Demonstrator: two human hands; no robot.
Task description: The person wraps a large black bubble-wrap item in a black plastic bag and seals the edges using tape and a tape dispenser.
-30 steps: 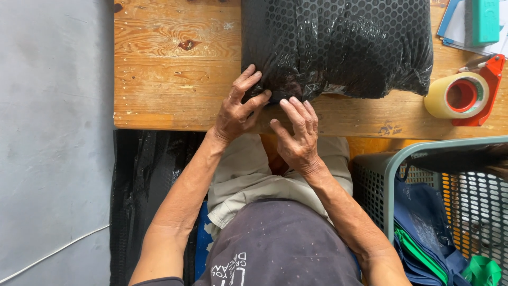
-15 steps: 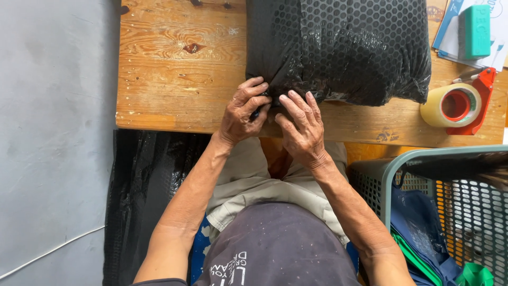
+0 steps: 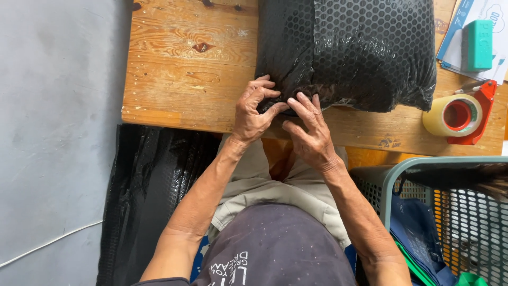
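head view: left hand (image 3: 253, 108) has curled from flat, now pinching with right hand (image 3: 311, 132) the black bubble-wrap parcel's (image 3: 349, 53) near edge, centre frame.

Both hands (image 3: 283, 119) pinch the black bubble-wrap parcel (image 3: 349, 50).

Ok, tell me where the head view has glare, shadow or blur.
Head view: soft, even daylight; glare shows as small highlights on the black bubble-wrap parcel and on the black wrap on the floor; deep shadow under the wooden table edge; both the left hand and the right hand are sharp, no motion blur visible.
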